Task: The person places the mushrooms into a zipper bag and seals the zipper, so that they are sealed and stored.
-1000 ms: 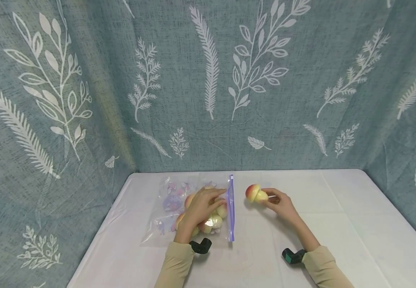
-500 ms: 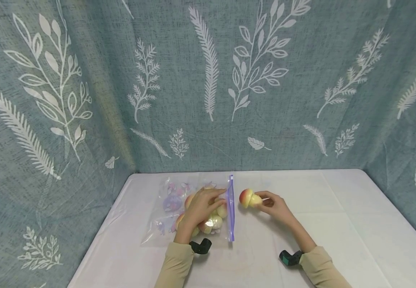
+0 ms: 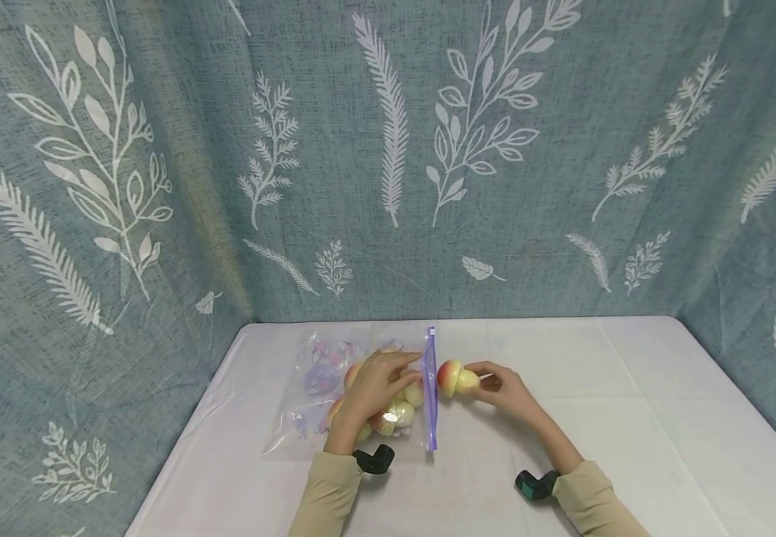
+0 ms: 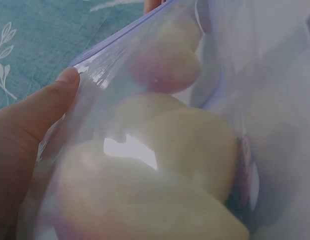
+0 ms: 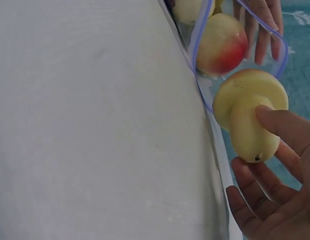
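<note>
In the head view, a clear zip bag (image 3: 287, 436) with a purple zip edge (image 3: 432, 418) lies on its side, its mouth facing right. Several yellow-and-red toy mushrooms (image 3: 401, 412) are inside. My left hand (image 3: 377, 380) rests over the bag with thumb and fingers spread apart near its mouth; the thumb (image 4: 55, 100) touches the plastic. My right hand (image 3: 505, 391) pinches another toy mushroom (image 5: 254, 130) by its pale stem, red cap pointing at the opening. That cap is right beside the zip edge. In the right wrist view the zip edge bows apart, with a mushroom (image 5: 222, 45) just inside.
A white cloth (image 3: 629, 418) covers the table. Behind and at both sides hangs a blue-green curtain (image 3: 334, 171) with white leaf prints. Black wrist cameras (image 3: 376, 459) are strapped to both wrists.
My right hand has moved left and slightly nearer with the toy mushroom, bringing its cap up to the bag's mouth. My left hand and the bag have kept their place.
</note>
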Available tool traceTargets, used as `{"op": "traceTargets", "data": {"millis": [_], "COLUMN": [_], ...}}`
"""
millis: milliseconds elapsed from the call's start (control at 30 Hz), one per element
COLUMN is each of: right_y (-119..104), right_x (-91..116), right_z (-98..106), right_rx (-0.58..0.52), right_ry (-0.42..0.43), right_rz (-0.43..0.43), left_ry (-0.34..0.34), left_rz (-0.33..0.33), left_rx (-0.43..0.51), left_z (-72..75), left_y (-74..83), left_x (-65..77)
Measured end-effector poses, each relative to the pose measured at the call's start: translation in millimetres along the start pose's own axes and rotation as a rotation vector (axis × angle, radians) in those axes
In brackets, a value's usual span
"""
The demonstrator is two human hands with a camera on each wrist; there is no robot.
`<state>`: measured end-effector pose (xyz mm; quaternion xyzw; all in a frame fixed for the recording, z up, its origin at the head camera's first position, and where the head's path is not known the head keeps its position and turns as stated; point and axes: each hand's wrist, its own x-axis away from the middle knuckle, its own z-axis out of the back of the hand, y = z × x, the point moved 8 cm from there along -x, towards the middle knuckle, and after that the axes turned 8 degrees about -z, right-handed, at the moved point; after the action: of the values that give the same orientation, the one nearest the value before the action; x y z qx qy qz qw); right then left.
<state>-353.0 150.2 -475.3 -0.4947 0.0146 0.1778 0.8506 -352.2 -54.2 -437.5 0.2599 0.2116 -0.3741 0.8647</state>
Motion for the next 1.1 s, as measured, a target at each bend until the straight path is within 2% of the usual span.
{"op": "traceTargets", "data": {"millis": [200, 300, 733, 1067, 1100], "right_y": [21.9, 26.1, 17.7, 18.1, 13.2], "right_x": [-8.0, -10.2, -10.3, -13.0, -11.7], "right_z": [-8.4, -10.6, -17.1, -23.1, -22.6], "right_rx": [0.024, 0.005, -0.002, 0.011, 0.008], "right_ry": [-0.004, -0.009, -0.007, -0.042, -0.046], "right_rz": [-0.015, -0.027, 0.013, 0.014, 0.015], "left_ry": [0.000, 0.005, 0.004, 0.016, 0.014], "left_rz": [0.004, -0.006, -0.021, -0.026, -0.021], "left_rx": [0.003, 0.005, 0.006, 0.029, 0.035], "left_z": [-0.2, 0.2, -0.4, -1.7, -2.0], "left_y": [0.4, 1.3, 2.8, 1.8, 1.6], "left_x": [-0.2, -1.4, -2.1, -1.8, -1.5]}}
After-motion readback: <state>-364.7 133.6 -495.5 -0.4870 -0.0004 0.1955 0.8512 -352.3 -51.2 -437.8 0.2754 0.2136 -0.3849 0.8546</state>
